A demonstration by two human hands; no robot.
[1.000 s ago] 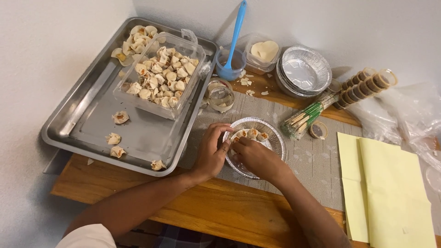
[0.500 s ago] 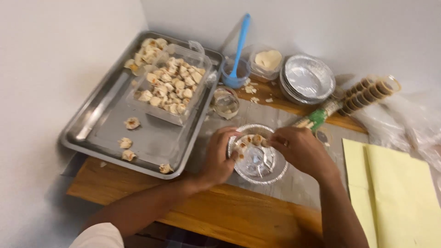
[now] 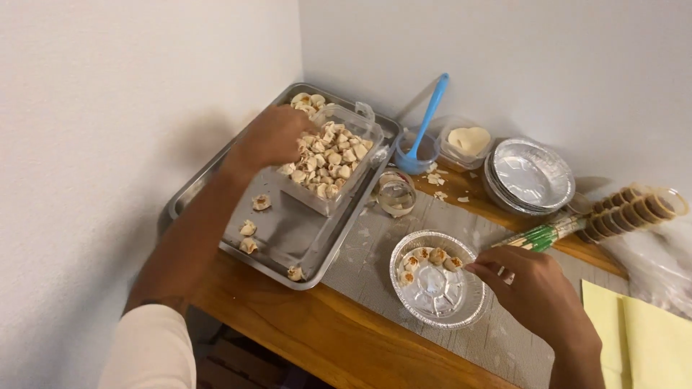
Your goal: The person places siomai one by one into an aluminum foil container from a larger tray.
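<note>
My left hand (image 3: pixel 268 140) reaches over the clear plastic box (image 3: pixel 328 162) heaped with small folded dumplings, its fingers curled at the pile; what it grips is hidden. The box stands in a metal tray (image 3: pixel 288 241). My right hand (image 3: pixel 530 292) rests at the right rim of a round foil dish (image 3: pixel 437 289), fingertips touching the edge. Several dumplings (image 3: pixel 427 259) line the far side of that dish.
Loose dumplings (image 3: pixel 249 238) lie on the tray. A glass jar (image 3: pixel 395 193), a blue spoon in a tub (image 3: pixel 422 148), a tub of dough (image 3: pixel 468 140), stacked foil dishes (image 3: pixel 530 176), green-tipped sticks (image 3: pixel 544 234), stacked small cups (image 3: pixel 634 209) and yellow sheets (image 3: pixel 649 338) crowd the wooden table.
My left hand has left the foil dish and moved up-left to the box of dumplings. My right hand has slid to the dish's right rim. The camera has shifted closer.
</note>
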